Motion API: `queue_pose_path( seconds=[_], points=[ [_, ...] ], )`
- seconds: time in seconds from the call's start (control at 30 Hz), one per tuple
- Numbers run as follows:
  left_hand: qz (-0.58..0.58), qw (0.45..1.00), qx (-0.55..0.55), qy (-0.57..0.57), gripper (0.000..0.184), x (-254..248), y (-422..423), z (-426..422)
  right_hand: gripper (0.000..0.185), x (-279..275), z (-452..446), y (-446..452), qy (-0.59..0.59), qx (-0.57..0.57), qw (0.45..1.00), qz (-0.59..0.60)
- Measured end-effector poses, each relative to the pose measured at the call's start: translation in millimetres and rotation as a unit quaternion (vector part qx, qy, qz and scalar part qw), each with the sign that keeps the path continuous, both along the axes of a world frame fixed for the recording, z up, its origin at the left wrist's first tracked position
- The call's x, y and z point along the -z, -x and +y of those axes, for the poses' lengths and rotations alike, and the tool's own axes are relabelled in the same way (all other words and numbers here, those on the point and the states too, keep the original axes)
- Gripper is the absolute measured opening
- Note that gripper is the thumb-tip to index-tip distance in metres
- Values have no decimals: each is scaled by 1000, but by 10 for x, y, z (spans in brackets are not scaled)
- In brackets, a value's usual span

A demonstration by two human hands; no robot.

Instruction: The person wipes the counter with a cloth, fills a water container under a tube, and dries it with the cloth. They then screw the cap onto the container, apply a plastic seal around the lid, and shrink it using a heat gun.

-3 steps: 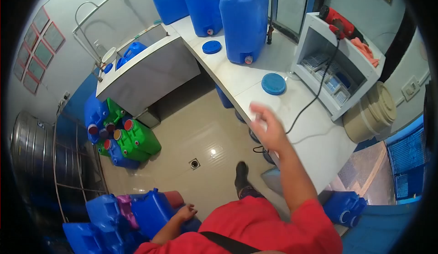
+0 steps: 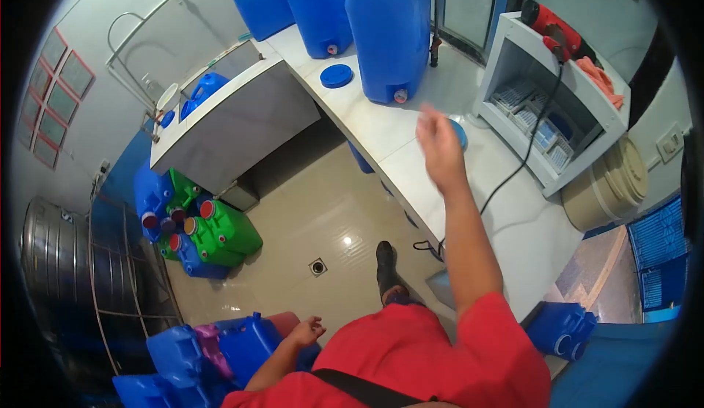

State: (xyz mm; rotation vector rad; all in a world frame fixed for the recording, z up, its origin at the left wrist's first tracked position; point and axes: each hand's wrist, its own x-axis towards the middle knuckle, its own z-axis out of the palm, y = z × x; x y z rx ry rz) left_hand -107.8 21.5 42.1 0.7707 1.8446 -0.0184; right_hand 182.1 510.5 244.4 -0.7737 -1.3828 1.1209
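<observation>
My right hand (image 2: 441,151) reaches over the white counter with its fingers stretched out, slightly blurred and holding nothing. It partly covers a round blue lid (image 2: 460,135); whether it touches the lid I cannot tell. Just beyond stands a large blue water container (image 2: 385,38) with its top uncapped and a small spout low on its front. Another blue lid (image 2: 337,76) lies flat further left. Low in the view, my left hand (image 2: 306,332) hangs beside a dark blue jug (image 2: 253,346), its fingers loosely bent and apart, with nothing in them.
More blue containers (image 2: 315,12) line the counter (image 2: 513,254). A grey shelf box (image 2: 506,56) carries a red heat gun (image 2: 554,30), whose black cord crosses the counter. Green jugs (image 2: 231,232) stand on the floor near a drain (image 2: 317,267). A steel tank (image 2: 55,254) is at left.
My right hand has moved forward over the counter, from its edge to the round blue lid, now covering part of it. My left hand has lifted slightly. The view has shifted a little.
</observation>
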Motion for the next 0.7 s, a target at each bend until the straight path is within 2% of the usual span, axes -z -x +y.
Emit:
queue_pose_path(
  seconds=[0.07,0.1,0.17,0.23,0.3,0.37,0.4,0.47,0.5,0.57,0.63,0.7],
  points=[
    [-62,988,-80,-118,63,369,-85,635,45,-40,946,34,20,81,995,55],
    [-70,987,-82,-117,63,403,-90,954,47,-48,1407,53,17,122,988,94],
    [-47,979,-126,-154,60,132,175,1324,53,-14,2111,172,105,143,975,135],
    [-9,984,-121,-130,60,-35,504,1431,60,330,2909,244,145,153,968,135],
    [32,987,-116,-109,59,9,949,1524,66,490,3416,307,168,173,961,137],
    [56,985,-137,-87,59,-160,1172,1765,71,486,3768,354,310,202,912,174],
    [81,981,-164,-64,59,-257,1222,1883,72,520,3878,341,264,174,931,181],
    [98,981,-149,-78,60,-354,1376,2170,73,579,4084,349,188,126,957,182],
    [75,981,-158,-85,57,-375,1467,2338,73,523,4114,405,183,121,958,182],
    [50,981,-164,-94,54,-339,1727,2776,77,326,4063,416,247,102,945,190],
    [-64,965,-168,-191,46,-155,2195,3244,75,324,4032,438,244,105,946,187],
    [-53,965,-85,-241,37,-223,2747,4075,71,342,4029,430,234,113,947,190]
  ],
)
